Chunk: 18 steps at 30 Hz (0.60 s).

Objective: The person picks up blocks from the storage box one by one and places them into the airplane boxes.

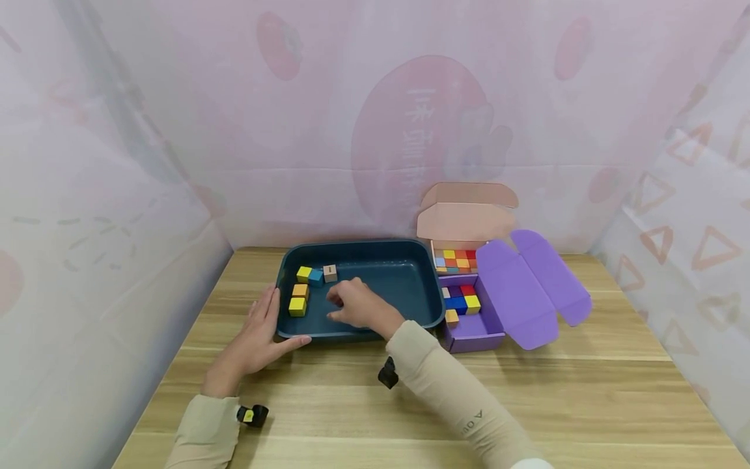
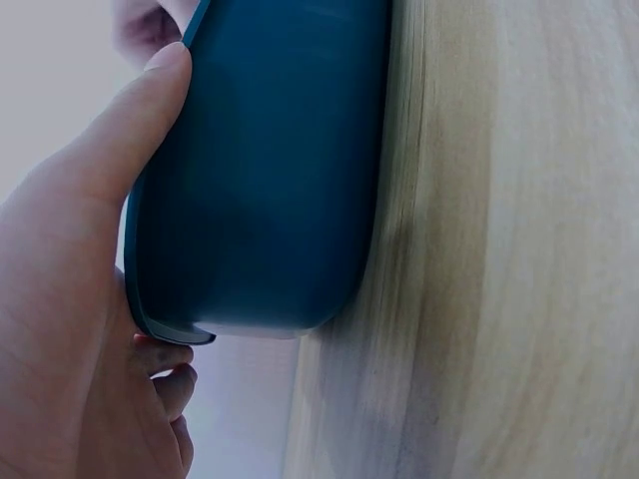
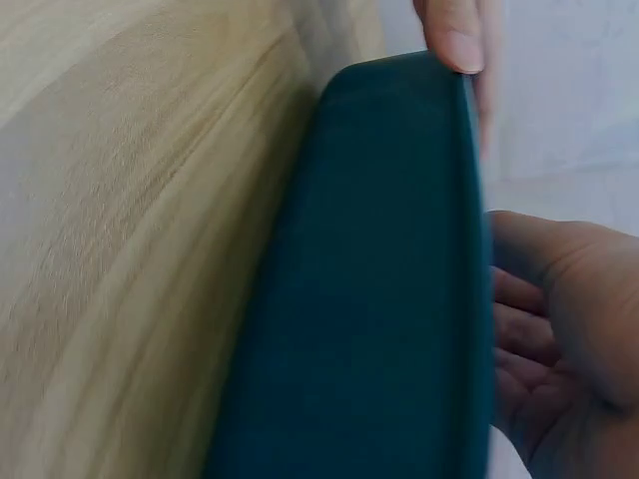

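Note:
A dark teal tray [image 1: 363, 243] stands on the wooden table, with several coloured blocks at its left end: a yellow block [image 1: 297, 306], an orange block [image 1: 300, 290], a blue block [image 1: 316, 277] and a tan block [image 1: 330, 273]. My right hand [image 1: 351, 306] is inside the tray near its front wall, fingers loosely curled, and no block shows in it. From the right wrist, the palm [image 3: 559, 329] is seen behind the tray wall [image 3: 379, 299]. My left hand [image 1: 260, 329] rests against the tray's front left corner. Its thumb [image 2: 120, 140] lies along the tray wall [image 2: 270, 180].
Right of the tray stand an open purple box [image 1: 471, 337] and, behind it, an open pink box [image 1: 465, 221]. Both hold coloured blocks. The purple lid [image 1: 527, 293] lies spread to the right. Printed plastic sheets wall the table on three sides.

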Tool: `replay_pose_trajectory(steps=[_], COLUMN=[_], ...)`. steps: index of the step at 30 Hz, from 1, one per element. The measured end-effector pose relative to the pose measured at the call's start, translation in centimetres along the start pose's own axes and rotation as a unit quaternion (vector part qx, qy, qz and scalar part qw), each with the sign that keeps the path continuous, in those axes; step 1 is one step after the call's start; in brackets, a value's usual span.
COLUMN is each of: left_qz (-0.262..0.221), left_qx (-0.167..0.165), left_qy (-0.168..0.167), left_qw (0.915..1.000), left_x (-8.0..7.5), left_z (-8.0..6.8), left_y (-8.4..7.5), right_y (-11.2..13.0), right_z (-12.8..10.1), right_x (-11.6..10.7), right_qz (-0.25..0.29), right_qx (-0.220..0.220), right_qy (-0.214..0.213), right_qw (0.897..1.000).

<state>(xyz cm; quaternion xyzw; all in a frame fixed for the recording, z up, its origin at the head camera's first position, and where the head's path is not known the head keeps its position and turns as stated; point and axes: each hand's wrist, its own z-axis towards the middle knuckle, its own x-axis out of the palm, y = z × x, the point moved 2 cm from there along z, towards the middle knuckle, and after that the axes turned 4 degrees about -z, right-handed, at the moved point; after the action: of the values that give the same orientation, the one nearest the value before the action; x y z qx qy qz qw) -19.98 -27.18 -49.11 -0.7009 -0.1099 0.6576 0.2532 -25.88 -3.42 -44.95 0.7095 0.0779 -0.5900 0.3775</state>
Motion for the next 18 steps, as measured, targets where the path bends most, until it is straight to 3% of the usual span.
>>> replay_pose_trajectory(steps=[7, 18], left_qz=[-0.005, -0.003], left_qx=[0.005, 0.01], left_qy=[-0.001, -0.002], left_qw=[1.0, 0.9999], left_x=[0.0, 0.0], left_z=[-0.3, -0.4], left_y=[0.0, 0.0], right_y=[0.9, 1.5], right_z=[2.5, 5.1], right_x=[2.2, 4.0], right_qz=[0.018, 0.036], right_qx=[-0.005, 0.026], right_qy=[0.007, -0.025], right_qw=[1.0, 0.999])
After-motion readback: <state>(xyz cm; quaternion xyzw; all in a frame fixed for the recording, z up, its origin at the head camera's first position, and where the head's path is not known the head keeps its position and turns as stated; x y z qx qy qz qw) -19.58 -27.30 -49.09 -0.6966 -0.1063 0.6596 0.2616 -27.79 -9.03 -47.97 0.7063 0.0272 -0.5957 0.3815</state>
